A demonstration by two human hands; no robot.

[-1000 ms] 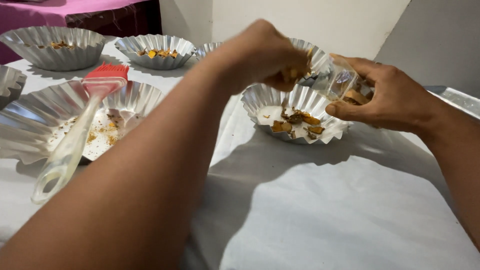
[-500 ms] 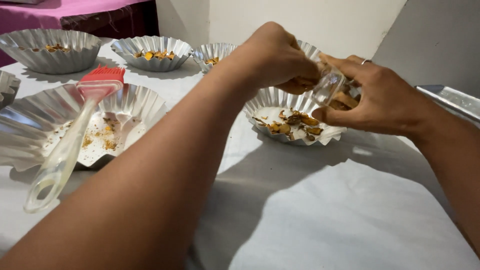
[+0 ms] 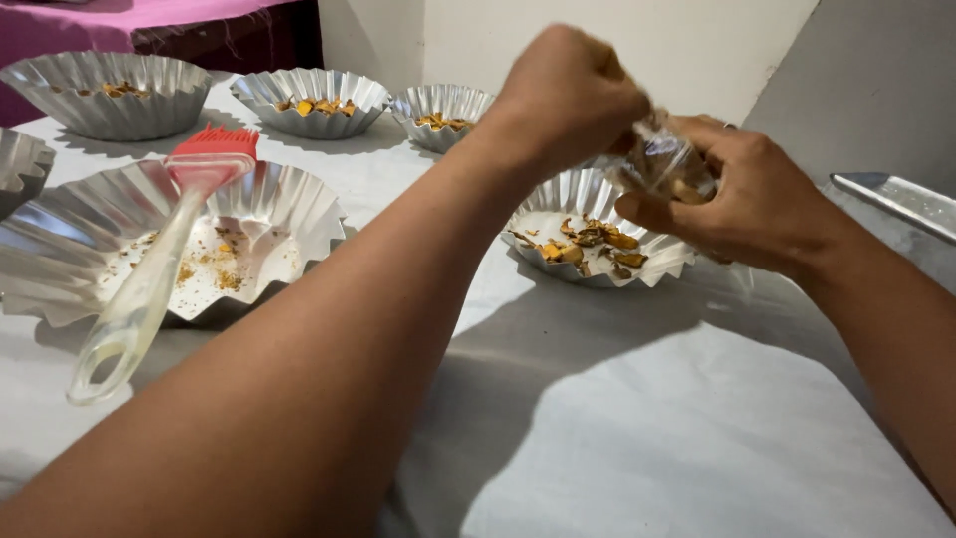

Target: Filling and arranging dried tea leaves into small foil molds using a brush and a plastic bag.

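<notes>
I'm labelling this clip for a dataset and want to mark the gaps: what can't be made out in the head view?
- Contents of the clear bag: blurred, wrapped by the right hand.
- Left hand fingertips: hidden behind its own knuckles.
- Far side of the fluted tin beneath: covered by both hands.
- Metal tray at right: cut off by the frame edge.

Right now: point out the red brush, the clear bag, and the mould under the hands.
red brush [image 3: 211, 154], head view, on its red bristle head.
clear bag [image 3: 665, 164], head view, on its crinkled middle.
mould [image 3: 558, 204], head view, on its fluted left wall.
</notes>
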